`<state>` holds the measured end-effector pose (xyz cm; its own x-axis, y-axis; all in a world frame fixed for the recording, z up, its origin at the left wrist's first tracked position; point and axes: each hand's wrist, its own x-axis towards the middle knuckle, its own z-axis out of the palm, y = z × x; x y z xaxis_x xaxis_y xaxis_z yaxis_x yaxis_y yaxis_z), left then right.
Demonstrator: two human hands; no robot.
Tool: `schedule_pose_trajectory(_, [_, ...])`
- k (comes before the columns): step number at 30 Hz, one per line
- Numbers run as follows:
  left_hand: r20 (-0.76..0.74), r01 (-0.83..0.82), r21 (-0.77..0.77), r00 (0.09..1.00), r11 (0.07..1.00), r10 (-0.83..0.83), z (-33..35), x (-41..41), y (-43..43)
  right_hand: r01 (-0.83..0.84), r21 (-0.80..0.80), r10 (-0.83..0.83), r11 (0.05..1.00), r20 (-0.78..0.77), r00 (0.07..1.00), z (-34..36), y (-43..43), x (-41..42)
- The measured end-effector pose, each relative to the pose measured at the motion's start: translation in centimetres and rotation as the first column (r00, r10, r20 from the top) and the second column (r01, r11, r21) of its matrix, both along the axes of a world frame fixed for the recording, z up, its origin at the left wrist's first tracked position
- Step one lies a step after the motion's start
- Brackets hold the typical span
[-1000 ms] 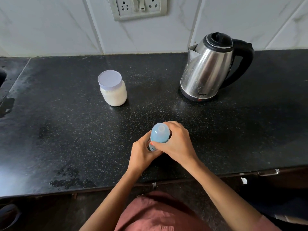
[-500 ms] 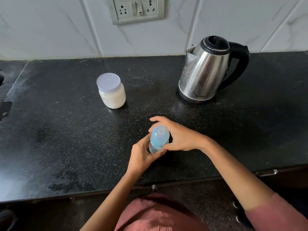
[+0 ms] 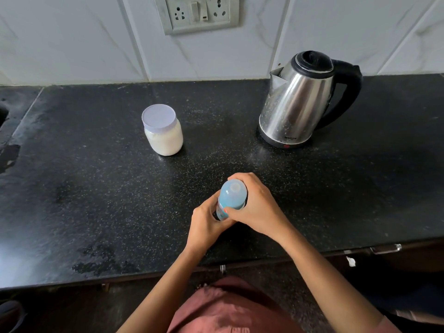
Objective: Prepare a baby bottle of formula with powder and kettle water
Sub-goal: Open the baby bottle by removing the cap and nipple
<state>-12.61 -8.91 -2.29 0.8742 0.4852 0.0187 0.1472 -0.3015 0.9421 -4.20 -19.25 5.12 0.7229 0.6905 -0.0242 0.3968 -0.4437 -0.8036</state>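
Left hand (image 3: pixel 205 224) curled round bottle (image 3: pixel 220 212) body to steady it; right hand (image 3: pixel 258 209) clamped over cap (image 3: pixel 234 191), probably to unscrew. Jar (image 3: pixel 164 133), kettle (image 3: pixel 298 102) behind, lidded, within reach.

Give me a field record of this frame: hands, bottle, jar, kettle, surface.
left hand: grips the lower body of the baby bottle
right hand: curled round the blue cap
baby bottle: upright, cap on, base hidden by the hands
powder jar: lid on, untouched, far left of the bottle
kettle: lid closed, far right, spout pointing left
counter: black, speckled, with wet patches near the front edge
progress: no powder or water added yet, judging by the closed lids
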Motion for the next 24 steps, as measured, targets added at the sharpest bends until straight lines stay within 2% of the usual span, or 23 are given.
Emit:
schedule_pose_trajectory(3, [-0.007, 0.007, -0.012, 1.0, 1.0, -0.007, -0.2, 0.0, 0.0, -0.167, -0.097, 0.162, 0.981, -0.059, 0.985, 0.5, -0.3, 1.2])
schedule_pose_trajectory(7, [-0.002, 0.019, -0.032, 1.0, 0.999, -0.019, -0.3, 0.1, -0.1, -0.25, -0.136, 0.232, 0.959, -0.136, 0.963, 0.7, -0.3, 1.8])
schedule_pose_trajectory(9, [0.0, 0.015, -0.026, 1.0, 1.0, -0.015, -0.1, 0.0, -0.1, -0.201, -0.13, 0.186, 0.971, -0.117, 0.975, 0.7, -0.3, 1.4])
schedule_pose_trajectory(13, [0.001, 0.007, -0.012, 1.0, 1.0, -0.007, 0.3, 0.0, -0.3, 0.035, -0.07, -0.029, 0.997, 0.086, 0.996, 0.0, -0.1, -0.4])
schedule_pose_trajectory(17, [0.015, 0.009, -0.007, 1.0, 1.0, -0.009, 0.4, 0.0, -0.3, 0.109, -0.026, -0.103, 0.994, 0.162, 0.981, -0.5, 0.0, -1.2])
schedule_pose_trajectory(20, [0.018, 0.009, -0.005, 1.0, 1.0, -0.009, 0.4, -0.1, -0.3, 0.087, 0.005, -0.087, 0.996, 0.127, 0.988, -0.6, -0.1, -1.2])
schedule_pose_trajectory(24, [0.017, 0.017, -0.009, 1.0, 1.0, -0.017, 0.2, -0.1, -0.2, -0.039, 0.028, 0.04, 0.999, -0.058, 0.998, -0.2, -0.6, -0.3])
